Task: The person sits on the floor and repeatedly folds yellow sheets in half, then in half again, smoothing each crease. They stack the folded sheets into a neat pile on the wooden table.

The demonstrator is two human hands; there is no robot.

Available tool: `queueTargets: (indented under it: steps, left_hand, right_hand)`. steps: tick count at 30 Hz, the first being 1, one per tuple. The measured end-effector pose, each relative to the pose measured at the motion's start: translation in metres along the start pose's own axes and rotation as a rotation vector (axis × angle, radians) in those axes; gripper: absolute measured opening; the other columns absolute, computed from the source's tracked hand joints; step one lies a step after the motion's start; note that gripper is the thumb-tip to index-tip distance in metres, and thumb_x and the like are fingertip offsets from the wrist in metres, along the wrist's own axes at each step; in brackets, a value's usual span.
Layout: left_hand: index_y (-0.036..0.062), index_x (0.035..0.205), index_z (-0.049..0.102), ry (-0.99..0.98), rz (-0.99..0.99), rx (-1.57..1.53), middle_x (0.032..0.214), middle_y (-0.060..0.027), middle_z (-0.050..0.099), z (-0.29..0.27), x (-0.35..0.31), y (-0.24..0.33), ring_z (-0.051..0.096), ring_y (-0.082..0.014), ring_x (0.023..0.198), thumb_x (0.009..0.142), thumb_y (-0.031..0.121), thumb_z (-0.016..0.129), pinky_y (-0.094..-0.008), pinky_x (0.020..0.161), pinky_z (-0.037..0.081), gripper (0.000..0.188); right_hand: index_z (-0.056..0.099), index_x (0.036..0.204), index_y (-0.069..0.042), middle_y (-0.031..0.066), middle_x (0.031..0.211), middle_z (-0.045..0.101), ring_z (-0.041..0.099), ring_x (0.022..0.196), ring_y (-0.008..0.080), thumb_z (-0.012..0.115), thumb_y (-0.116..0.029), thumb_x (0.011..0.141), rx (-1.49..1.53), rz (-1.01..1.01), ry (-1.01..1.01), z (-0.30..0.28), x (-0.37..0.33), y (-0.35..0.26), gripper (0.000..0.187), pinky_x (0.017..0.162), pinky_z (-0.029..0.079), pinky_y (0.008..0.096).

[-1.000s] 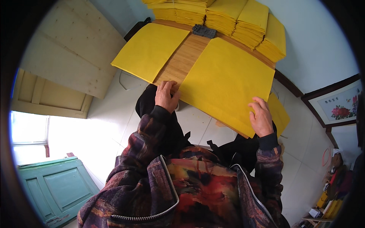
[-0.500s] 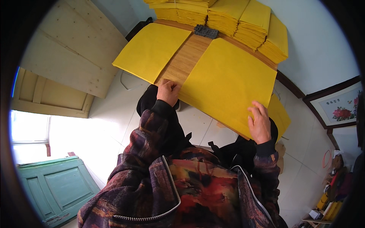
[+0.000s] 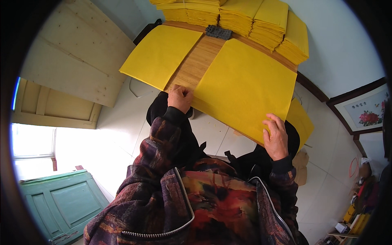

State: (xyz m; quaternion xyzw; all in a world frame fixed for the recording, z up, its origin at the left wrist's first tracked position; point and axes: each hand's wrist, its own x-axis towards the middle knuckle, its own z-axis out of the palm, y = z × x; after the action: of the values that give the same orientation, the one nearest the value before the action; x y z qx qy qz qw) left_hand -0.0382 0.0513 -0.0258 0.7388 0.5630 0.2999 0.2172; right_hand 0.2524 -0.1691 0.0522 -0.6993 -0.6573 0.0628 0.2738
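A wide stack of yellow paper sheets [image 3: 241,90] lies on the right part of the wooden table [image 3: 192,61], its near edge at the table's front. My right hand [image 3: 275,136] rests at the near right corner of this stack, fingers apart and lightly bent on the top sheet. By the stack's near left corner, at the table's front edge, my left hand [image 3: 179,99] is closed with its fingers curled under; whatever it may hold is hidden. To its left lies a second flat stack of yellow sheets [image 3: 161,55], apart from the first.
Thick piles of yellow paper [image 3: 237,18] line the table's far side. In front of them sits a dark grey textured block [image 3: 218,32]. Another yellow sheet [image 3: 301,122] shows below the table's right end. A framed flower picture [image 3: 365,110] leans by the right wall.
My right hand has slid slightly left and toward me along the corner of the yellow stack. My left hand stays nearly in place. The whole view has shifted a little.
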Motion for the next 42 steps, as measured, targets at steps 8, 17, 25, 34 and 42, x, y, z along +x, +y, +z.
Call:
queueTargets:
  steps: [8, 17, 25, 34, 42]
  left_hand:
    - [0.0007, 0.075, 0.067, -0.051, -0.085, -0.085, 0.086, -0.0179, 0.062, -0.006, 0.000, 0.006, 0.060, -0.0346, 0.083, 0.078, 0.018, 0.066, -0.0407, 0.073, 0.050, 0.018]
    - [0.0018, 0.073, 0.068, 0.011, -0.009, -0.065, 0.082, -0.0169, 0.062, -0.005, -0.002, 0.008, 0.061, -0.0333, 0.081, 0.075, 0.017, 0.067, -0.0406, 0.070, 0.049, 0.015]
    - [0.0059, 0.084, 0.065, 0.119, 0.104, 0.093, 0.092, -0.0141, 0.061, -0.017, -0.006, 0.024, 0.060, -0.0355, 0.089, 0.074, 0.015, 0.071, -0.0423, 0.076, 0.049, 0.014]
    - [-0.0002, 0.128, 0.055, -0.147, 0.142, -0.184, 0.126, -0.0200, 0.057, 0.009, 0.022, 0.008, 0.057, -0.0372, 0.114, 0.084, 0.003, 0.060, -0.0392, 0.095, 0.048, 0.045]
    - [-0.0082, 0.142, 0.040, -0.491, -0.131, -0.566, 0.136, -0.0174, 0.053, 0.012, 0.093, 0.017, 0.055, -0.0260, 0.121, 0.091, 0.013, 0.056, -0.0347, 0.103, 0.044, 0.058]
  right_hand:
    - [0.061, 0.099, 0.001, 0.0124, 0.122, 0.056, 0.055, 0.112, 0.0332, 0.062, 0.007, 0.076, 0.012, 0.007, 0.004, -0.001, -0.001, -0.002, 0.023, 0.094, 0.048, 0.0401]
    - [0.061, 0.101, 0.001, 0.0145, 0.125, 0.055, 0.054, 0.115, 0.0358, 0.063, 0.003, 0.078, -0.028, 0.005, -0.012, 0.004, 0.000, 0.005, 0.022, 0.097, 0.046, 0.0420]
    - [0.063, 0.099, 0.000, 0.0175, 0.124, 0.056, 0.053, 0.114, 0.0382, 0.065, -0.003, 0.078, -0.098, 0.034, -0.014, 0.013, 0.003, 0.015, 0.021, 0.096, 0.045, 0.0442]
    - [0.061, 0.108, 0.000, 0.0183, 0.124, 0.056, 0.052, 0.116, 0.0383, 0.062, -0.006, 0.080, -0.078, 0.053, 0.154, 0.014, 0.013, 0.019, 0.028, 0.098, 0.043, 0.0447]
    - [0.024, 0.151, 0.004, 0.0204, 0.157, 0.028, 0.031, 0.144, 0.0299, 0.055, -0.028, 0.102, 1.083, 0.713, 0.460, 0.044, 0.020, 0.108, 0.066, 0.114, 0.029, 0.0367]
